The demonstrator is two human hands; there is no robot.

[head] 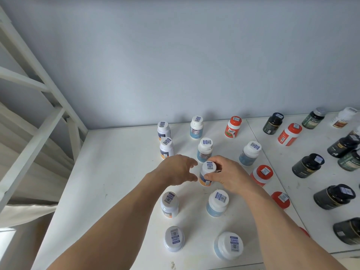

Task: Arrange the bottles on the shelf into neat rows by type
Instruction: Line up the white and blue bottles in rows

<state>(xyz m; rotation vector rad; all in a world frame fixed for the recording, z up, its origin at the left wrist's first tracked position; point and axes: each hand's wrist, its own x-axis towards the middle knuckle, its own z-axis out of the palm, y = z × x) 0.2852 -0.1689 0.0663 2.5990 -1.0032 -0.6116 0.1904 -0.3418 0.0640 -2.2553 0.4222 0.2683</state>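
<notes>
A: Where was your right hand (pixel 227 177)?

B: You had it wrapped round a white bottle (pixel 207 173) with a blue-and-orange label, thumb on the near side, fingers curled behind. The bottle stood upright on the shelf (pixel 116 172), mid-way between two columns.

A: And the left hand (pixel 178 170)?

B: Just beside that bottle on its left, fingers spread and loosely bent, holding nothing. I could not tell whether the fingertips touched it.

A: How did the rest stand?

B: To the left, four matching orange-label bottles (pixel 166 148) ran front to back in a line. To the right, blue-label bottles (pixel 205 150) formed a second column, with another (pixel 250 155) off to its right. Red bottles (pixel 233 127) stood further right, dark bottles (pixel 307 165) beyond them, well apart from your hands.
</notes>
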